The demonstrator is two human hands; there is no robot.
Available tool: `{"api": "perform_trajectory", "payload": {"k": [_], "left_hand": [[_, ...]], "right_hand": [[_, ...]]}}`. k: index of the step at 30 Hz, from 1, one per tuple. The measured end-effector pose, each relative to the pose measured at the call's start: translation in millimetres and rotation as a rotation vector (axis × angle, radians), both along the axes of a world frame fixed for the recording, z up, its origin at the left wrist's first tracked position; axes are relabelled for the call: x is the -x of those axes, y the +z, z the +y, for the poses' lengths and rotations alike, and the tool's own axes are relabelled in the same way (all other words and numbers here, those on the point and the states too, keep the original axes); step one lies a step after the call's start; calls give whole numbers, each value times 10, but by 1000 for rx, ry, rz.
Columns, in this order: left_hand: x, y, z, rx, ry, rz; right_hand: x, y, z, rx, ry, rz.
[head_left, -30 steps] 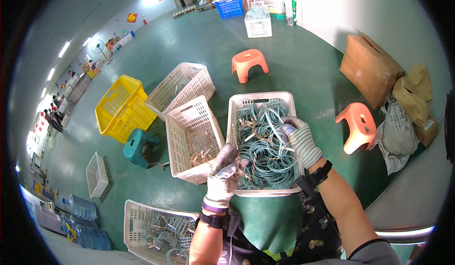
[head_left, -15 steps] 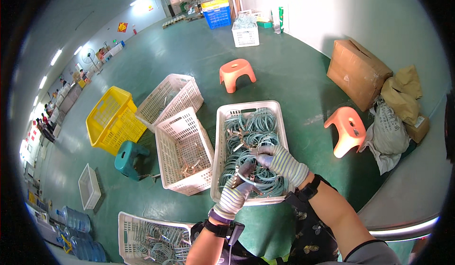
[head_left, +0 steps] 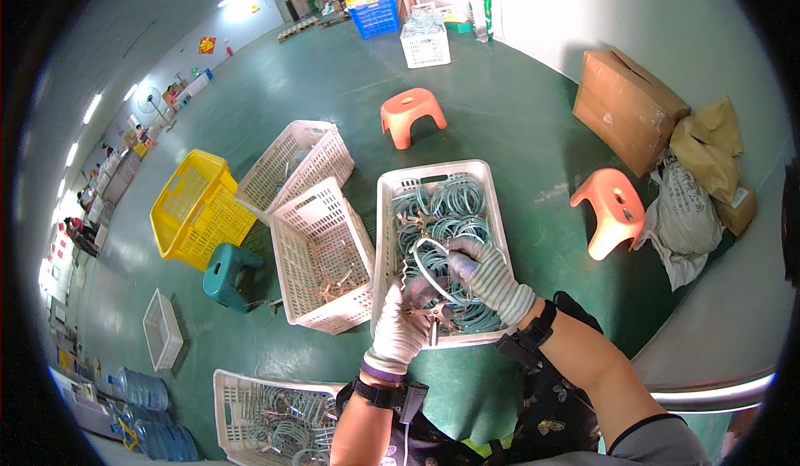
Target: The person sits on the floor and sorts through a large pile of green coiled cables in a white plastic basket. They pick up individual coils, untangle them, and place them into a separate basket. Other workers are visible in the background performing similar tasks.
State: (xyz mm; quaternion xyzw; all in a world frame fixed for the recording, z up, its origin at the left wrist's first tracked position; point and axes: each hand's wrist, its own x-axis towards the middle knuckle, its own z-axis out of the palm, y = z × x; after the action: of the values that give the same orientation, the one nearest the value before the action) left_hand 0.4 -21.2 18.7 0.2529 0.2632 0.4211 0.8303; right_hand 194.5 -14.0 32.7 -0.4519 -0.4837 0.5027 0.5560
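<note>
Both my hands wear striped knit gloves and work over a white plastic crate (head_left: pixel 386 208) of coiled grey-blue cables (head_left: pixel 457 195) with copper-coloured clips among them. My left hand (head_left: pixel 402 320) is closed on a copper-coloured clip (head_left: pixel 432 313), low over the crate's near left part. A loop of pale cable (head_left: pixel 419 254) arches between my two hands. My right hand (head_left: pixel 492 279) is closed at that loop's right side, with its fingertips partly hidden by the glove and coils.
Left of the work crate stands a white crate (head_left: pixel 282 258) with several copper-coloured clips inside. Beyond are another white crate (head_left: pixel 346 166), a yellow crate (head_left: pixel 212 220) and a green stool (head_left: pixel 223 279). More cables fill a crate (head_left: pixel 223 416) near my left side. Orange stools (head_left: pixel 612 208) (head_left: pixel 408 112) stand beyond and right.
My left hand has moved slightly left and turned, bringing the clip into view. The pale cable loop now stands up between my hands, and the whole view has shifted slightly.
</note>
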Motion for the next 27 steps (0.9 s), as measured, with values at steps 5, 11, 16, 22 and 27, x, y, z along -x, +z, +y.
{"api": "perform_trajectory", "payload": {"k": [5,11,16,22,27], "left_hand": [[-19,-59,-33,-96,60,92],[105,-156,25,-42,8,147],[114,-57,-29,-65,78,139],[83,17,-64,-55,99,-44],[117,80,-82,-65,106,-93]], "right_hand": [[-55,-175,85,-319,-58,-377],[-100,-94,75,23,119,-625],[-64,-219,44,5,172,-343],[-34,-55,-14,452,431,251],[-16,-295,-31,389,478,549]]}}
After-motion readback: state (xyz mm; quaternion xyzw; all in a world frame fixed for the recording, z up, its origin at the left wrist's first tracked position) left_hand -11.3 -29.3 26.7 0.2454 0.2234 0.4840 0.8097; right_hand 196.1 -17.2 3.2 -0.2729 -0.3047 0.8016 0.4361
